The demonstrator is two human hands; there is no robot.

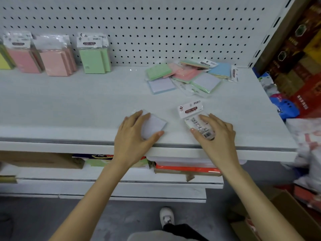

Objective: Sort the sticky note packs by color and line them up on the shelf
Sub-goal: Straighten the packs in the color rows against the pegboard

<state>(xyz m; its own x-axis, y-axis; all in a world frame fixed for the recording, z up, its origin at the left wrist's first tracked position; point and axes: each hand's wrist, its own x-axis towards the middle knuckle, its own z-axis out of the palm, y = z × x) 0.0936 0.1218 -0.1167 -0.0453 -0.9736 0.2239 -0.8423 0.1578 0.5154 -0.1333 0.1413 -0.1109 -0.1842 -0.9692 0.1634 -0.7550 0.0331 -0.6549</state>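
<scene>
My left hand (133, 134) grips a pale lavender sticky note pack (154, 125) lying near the front edge of the white shelf (86, 105). My right hand (215, 133) holds another pack (192, 113) with its red "STICKY NOTE" header card showing. A loose pile of unsorted packs (187, 75), green, pink, blue and lavender, lies at the back right. Standing against the pegboard at the back left are yellow (4, 61), pink (24, 54), salmon (55, 56) and green packs (93, 53), grouped by colour.
The pegboard back wall (156, 28) rises behind the shelf. Lower shelves hold boxes and a red-edged stack (187, 168). Red and brown cartons (298, 54) and plastic bags (284, 108) crowd the right side. A cardboard box (286, 220) sits on the floor.
</scene>
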